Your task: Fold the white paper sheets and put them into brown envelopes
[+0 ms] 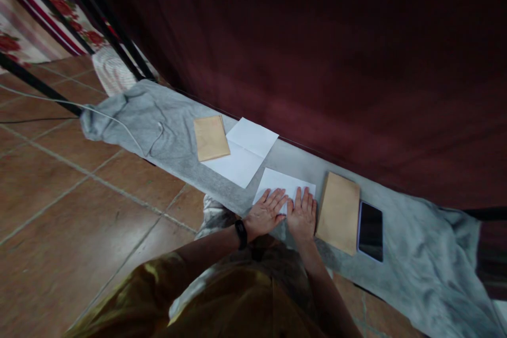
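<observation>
Both my hands lie flat, fingers stretched out, on a folded white sheet of paper [283,182] on a grey cloth [170,132]. My left hand [267,212], with a black band at the wrist, covers the sheet's near left part. My right hand [303,214] presses beside it on the near right part. Just right of my right hand lies a brown envelope [338,211], and a dark phone [371,231] lies against that envelope's right side.
Farther left on the cloth lie a larger white sheet [247,150] with a crease and a second brown envelope [211,137]. A white cable [119,124] crosses the cloth's left end. A dark red curtain [317,63] hangs behind; brown floor tiles [79,200] lie to the left.
</observation>
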The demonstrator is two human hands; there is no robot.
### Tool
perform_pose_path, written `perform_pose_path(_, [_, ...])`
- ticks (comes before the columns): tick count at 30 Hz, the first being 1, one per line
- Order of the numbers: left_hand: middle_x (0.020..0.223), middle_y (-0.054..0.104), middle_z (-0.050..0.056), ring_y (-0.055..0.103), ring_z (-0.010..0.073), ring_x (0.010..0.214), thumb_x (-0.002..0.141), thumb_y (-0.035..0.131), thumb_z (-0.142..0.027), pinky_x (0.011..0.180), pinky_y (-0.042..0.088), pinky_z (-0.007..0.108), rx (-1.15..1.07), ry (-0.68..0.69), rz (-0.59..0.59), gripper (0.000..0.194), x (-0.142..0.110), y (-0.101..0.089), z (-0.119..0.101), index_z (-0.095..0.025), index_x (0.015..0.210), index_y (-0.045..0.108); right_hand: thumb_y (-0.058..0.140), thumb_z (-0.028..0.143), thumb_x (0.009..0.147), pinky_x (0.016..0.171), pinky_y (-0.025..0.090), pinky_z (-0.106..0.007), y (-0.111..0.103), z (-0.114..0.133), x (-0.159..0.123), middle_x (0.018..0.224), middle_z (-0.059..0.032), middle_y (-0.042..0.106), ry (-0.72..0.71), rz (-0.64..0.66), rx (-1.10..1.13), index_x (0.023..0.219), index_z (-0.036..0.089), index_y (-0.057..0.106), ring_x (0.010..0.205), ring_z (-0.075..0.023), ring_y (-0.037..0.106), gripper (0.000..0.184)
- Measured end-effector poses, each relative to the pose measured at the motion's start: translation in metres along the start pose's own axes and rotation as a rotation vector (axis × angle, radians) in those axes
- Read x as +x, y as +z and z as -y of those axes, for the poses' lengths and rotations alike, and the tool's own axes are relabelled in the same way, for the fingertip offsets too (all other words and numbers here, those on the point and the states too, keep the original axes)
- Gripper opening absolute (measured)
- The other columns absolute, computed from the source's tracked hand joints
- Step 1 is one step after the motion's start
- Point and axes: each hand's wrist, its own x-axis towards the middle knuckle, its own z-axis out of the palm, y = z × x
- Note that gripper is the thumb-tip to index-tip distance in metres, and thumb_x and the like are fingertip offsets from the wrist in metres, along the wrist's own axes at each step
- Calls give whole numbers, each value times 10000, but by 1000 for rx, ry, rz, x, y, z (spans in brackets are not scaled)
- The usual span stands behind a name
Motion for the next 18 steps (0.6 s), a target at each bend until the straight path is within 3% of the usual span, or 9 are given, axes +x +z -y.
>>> perform_pose_path(7, [1643, 255, 116, 151, 250, 1537, 1023, 414, -429, 1247, 153, 501, -20, 12, -19, 603, -1, -2, 5, -171, 1553, 290, 322, 368, 1039, 1145, 304, -586, 1, -1, -2, 1617, -236, 253, -14, -21, 8, 1557, 80, 295, 1470, -364, 293, 593])
perform_pose_path(18, [1612, 311, 132, 291, 260, 1496, 1034, 345, -376, 1224, 279, 462, 2, -207, -117, 642, -11, -9, 35, -136, 1600, 163, 318, 394, 1042, 1112, 358, -601, 3, 4, -6, 1598, -257, 286, 45, -105, 67, 1571, 76, 239, 1454, -370, 321, 623])
